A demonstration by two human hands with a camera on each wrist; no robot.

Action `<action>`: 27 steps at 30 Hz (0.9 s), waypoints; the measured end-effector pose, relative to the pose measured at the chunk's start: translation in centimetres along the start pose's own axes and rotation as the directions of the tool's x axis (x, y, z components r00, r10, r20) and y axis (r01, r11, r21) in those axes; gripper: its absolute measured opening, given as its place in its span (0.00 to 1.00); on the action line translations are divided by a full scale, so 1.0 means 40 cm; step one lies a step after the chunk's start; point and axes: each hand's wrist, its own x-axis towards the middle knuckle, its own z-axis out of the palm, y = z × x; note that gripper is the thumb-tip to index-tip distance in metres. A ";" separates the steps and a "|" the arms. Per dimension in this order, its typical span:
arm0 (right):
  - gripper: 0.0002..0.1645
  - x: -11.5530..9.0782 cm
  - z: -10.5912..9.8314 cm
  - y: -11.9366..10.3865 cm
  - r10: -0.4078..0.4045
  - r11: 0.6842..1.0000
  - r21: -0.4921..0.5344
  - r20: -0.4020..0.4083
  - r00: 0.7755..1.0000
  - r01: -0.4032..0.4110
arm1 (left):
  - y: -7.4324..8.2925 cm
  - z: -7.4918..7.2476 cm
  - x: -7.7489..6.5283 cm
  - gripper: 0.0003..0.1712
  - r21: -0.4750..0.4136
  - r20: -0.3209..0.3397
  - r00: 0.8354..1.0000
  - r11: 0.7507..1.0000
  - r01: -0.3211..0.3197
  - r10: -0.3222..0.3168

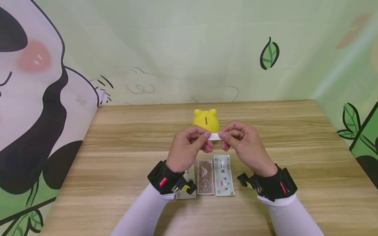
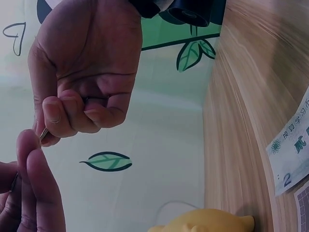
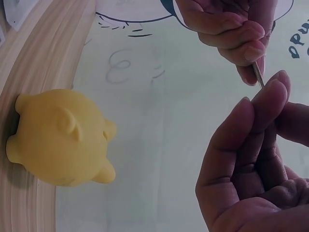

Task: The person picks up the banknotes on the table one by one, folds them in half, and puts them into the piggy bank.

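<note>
Head view: wood-grain table [image 1: 124,164] across the scene, and both hands are up over its middle! Left hand [image 1: 184,147] on the left, right hand [image 1: 249,147] on the right, closing in on one spot. Just beyond the fingertips, on the far side, sits the yellow piggy bank [image 1: 212,125], about as near to one hand as the other. Nearer in, three banknotes lie side by side: a pale green one [image 1: 223,177] at right, a brown one [image 1: 205,178] between, another [image 1: 191,173] at left, partly covered by the left wrist gear. And the white strip [image 1: 214,136]! It's up off the table, long axis left to right, crosswise to the bank's slot [image 1: 206,120]. Each hand pinches one end, thumb against forefinger, gap closed to the strip's thickness, other fingers curled.
</note>
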 end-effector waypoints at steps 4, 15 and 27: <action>0.07 0.002 -0.002 0.003 -0.001 1.000 0.013 0.000 1.000 0.001 | -0.002 0.000 0.003 0.07 -0.009 0.006 1.000 1.000 -0.003 0.003; 0.10 0.007 -0.015 0.007 0.018 0.999 0.036 -0.020 1.000 -0.017 | -0.001 -0.006 0.002 0.09 -0.026 0.023 1.000 1.000 -0.011 0.012; 0.08 0.007 -0.022 0.006 0.001 0.999 0.055 -0.023 1.000 0.000 | -0.001 -0.010 0.005 0.07 -0.032 -0.019 1.000 0.999 -0.021 0.021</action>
